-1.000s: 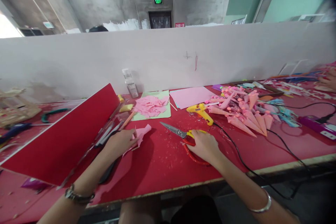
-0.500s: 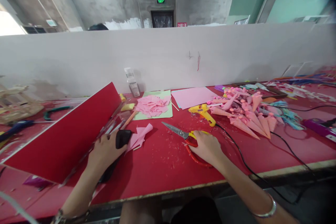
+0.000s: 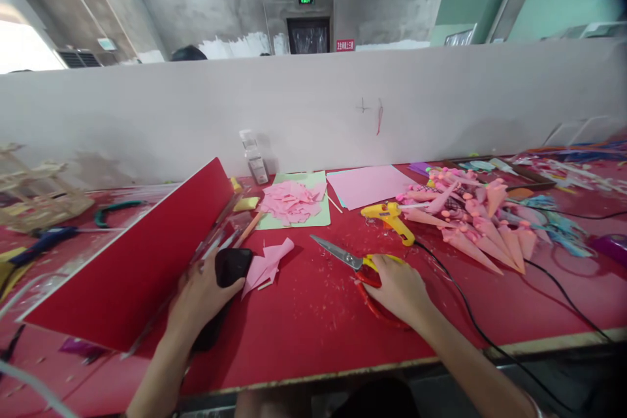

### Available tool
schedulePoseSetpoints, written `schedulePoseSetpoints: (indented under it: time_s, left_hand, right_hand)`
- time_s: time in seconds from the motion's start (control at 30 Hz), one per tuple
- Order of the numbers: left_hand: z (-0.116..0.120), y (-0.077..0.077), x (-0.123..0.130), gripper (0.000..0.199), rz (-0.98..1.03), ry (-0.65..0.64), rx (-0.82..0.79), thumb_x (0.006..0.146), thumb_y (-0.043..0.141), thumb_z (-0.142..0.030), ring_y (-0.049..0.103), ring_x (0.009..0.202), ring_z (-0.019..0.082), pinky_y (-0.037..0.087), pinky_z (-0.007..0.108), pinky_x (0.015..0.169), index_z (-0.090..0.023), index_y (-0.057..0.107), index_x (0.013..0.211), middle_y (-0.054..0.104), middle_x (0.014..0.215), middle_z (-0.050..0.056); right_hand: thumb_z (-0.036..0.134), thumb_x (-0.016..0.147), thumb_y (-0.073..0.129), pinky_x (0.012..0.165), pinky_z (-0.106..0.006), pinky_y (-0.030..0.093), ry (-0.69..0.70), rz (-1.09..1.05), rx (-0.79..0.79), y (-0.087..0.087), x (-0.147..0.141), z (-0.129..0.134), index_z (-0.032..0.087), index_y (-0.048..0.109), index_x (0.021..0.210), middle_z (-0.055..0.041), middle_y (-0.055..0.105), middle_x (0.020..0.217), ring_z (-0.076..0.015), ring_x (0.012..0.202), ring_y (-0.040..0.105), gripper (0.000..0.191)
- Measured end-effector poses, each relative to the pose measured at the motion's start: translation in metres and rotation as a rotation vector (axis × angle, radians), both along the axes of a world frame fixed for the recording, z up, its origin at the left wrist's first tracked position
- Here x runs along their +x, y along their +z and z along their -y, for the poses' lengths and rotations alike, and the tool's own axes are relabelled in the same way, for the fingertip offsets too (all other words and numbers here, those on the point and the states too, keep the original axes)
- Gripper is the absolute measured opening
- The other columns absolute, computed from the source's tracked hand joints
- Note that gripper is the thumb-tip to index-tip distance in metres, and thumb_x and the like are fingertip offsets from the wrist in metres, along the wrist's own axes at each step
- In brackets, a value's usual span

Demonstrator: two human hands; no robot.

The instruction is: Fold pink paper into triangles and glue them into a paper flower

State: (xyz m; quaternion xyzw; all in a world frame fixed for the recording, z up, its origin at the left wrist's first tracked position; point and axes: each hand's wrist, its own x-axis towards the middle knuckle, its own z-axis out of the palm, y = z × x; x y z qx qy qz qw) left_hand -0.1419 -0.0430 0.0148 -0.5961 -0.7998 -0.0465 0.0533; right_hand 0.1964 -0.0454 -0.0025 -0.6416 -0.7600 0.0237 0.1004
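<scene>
My left hand [image 3: 202,295] is laid across a black phone [image 3: 234,265], thumb along its right side and fingers over its left side. Its fingertips are partly hidden near the red board. My right hand [image 3: 399,289] is closed on the yellow and red handles of scissors [image 3: 337,251], which lie on the red table with blades pointing away to the left. Folded pink paper [image 3: 269,264] sits just right of the phone. Beyond the scissors rests a yellow glue gun [image 3: 390,219], its black cord trailing right.
A red board [image 3: 142,255] leans at the left. Pink paper pieces [image 3: 294,201] are heaped on a green sheet [image 3: 321,217], with a pink sheet [image 3: 369,186] beside it. Several pink paper cones [image 3: 473,245] lie at the right. A clear bottle [image 3: 255,160] stands by the white partition [image 3: 186,104].
The camera view has shifted slightly, so the whole scene sits a little farther right and lower. Both hands keep their places on the phone and the scissors.
</scene>
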Motion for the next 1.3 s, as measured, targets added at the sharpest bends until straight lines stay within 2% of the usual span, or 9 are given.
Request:
schedulePoseSetpoints:
  time_s: [0.5,0.7,0.77,0.9,1.0,1.07,1.13,1.23,1.3]
  left_hand:
    - [-0.001,-0.006,-0.001,0.07,0.066,0.015,0.001,0.071,0.042,-0.049,0.044,0.106,0.034,0.032,0.043,0.085,-0.012,0.024,0.128,0.044,0.113,0.02]
    - [-0.002,0.004,-0.003,0.065,0.151,0.026,-0.069,0.07,0.045,-0.049,0.046,0.105,0.036,0.038,0.043,0.08,-0.016,0.032,0.125,0.03,0.126,0.02]
    - [-0.002,0.009,0.001,0.062,0.129,-0.006,-0.056,0.071,0.046,-0.047,0.045,0.105,0.037,0.039,0.043,0.078,-0.014,0.035,0.123,0.028,0.128,0.021]
    - [-0.002,0.016,0.026,0.051,0.083,-0.202,0.158,0.073,0.049,-0.038,0.033,0.116,0.036,0.034,0.044,0.089,-0.012,0.044,0.116,0.033,0.128,0.02]
    - [0.002,0.017,0.059,0.043,0.287,-0.398,0.195,0.073,0.05,-0.036,0.038,0.113,0.03,0.031,0.042,0.093,-0.015,0.05,0.111,0.043,0.122,0.016]
    - [0.008,0.015,0.084,0.041,0.545,-0.501,0.064,0.075,0.048,-0.039,0.042,0.11,0.026,0.032,0.039,0.094,-0.017,0.051,0.11,0.048,0.118,0.012]
    - [0.016,0.012,0.108,0.039,0.864,-0.57,-0.156,0.077,0.045,-0.04,0.049,0.104,0.023,0.036,0.036,0.091,-0.02,0.052,0.11,0.054,0.113,0.009]
    - [0.028,0.007,0.136,0.044,1.236,-0.61,-0.284,0.076,0.049,-0.038,0.05,0.103,0.022,0.037,0.032,0.09,-0.018,0.048,0.115,0.054,0.116,0.009]
    - [0.033,0.005,0.144,0.046,1.392,-0.52,-0.238,0.075,0.049,-0.035,0.047,0.108,0.021,0.036,0.03,0.092,-0.016,0.047,0.117,0.052,0.119,0.009]
  right_hand:
    - [0.046,0.076,0.045,0.064,-0.029,0.039,0.016,-0.006,-0.009,-0.003,-0.001,-0.002,0.019,0.053,0.094,-0.0069,0.062,0.089,-0.0216,0.082,0.058,0.033]
    - [0.046,0.076,0.045,0.064,-0.03,0.04,0.015,-0.011,-0.015,-0.002,-0.002,-0.003,0.018,0.053,0.093,-0.0067,0.062,0.089,-0.0227,0.082,0.057,0.033]
    - [0.046,0.075,0.046,0.065,-0.03,0.041,0.006,-0.025,-0.028,-0.001,-0.002,-0.003,0.018,0.053,0.093,-0.0071,0.062,0.09,-0.0229,0.083,0.057,0.034]
    - [0.041,0.075,0.049,0.073,-0.03,0.041,-0.031,-0.099,-0.061,-0.002,-0.004,-0.004,0.018,0.054,0.097,-0.0078,0.061,0.094,-0.0225,0.089,0.056,0.033]
    - [0.035,0.074,0.049,0.079,-0.031,0.04,-0.053,-0.212,-0.06,-0.003,-0.009,-0.003,0.017,0.052,0.102,-0.0083,0.06,0.099,-0.0225,0.094,0.055,0.033]
    - [0.033,0.074,0.049,0.08,-0.031,0.041,-0.064,-0.326,-0.07,-0.001,-0.017,0.0,0.017,0.05,0.103,-0.008,0.06,0.102,-0.0215,0.095,0.055,0.033]
    - [0.032,0.075,0.049,0.081,-0.03,0.041,-0.057,-0.46,-0.068,0.005,-0.03,0.004,0.017,0.05,0.104,-0.008,0.059,0.102,-0.0203,0.096,0.054,0.033]
    - [0.034,0.076,0.048,0.088,-0.032,0.038,-0.018,-0.631,-0.004,0.016,-0.05,0.009,0.017,0.05,0.105,-0.0087,0.056,0.108,-0.0204,0.102,0.05,0.034]
    - [0.032,0.079,0.045,0.088,-0.03,0.039,0.04,-0.775,-0.028,0.021,-0.059,0.011,0.018,0.049,0.107,-0.0069,0.056,0.108,-0.0174,0.102,0.05,0.032]
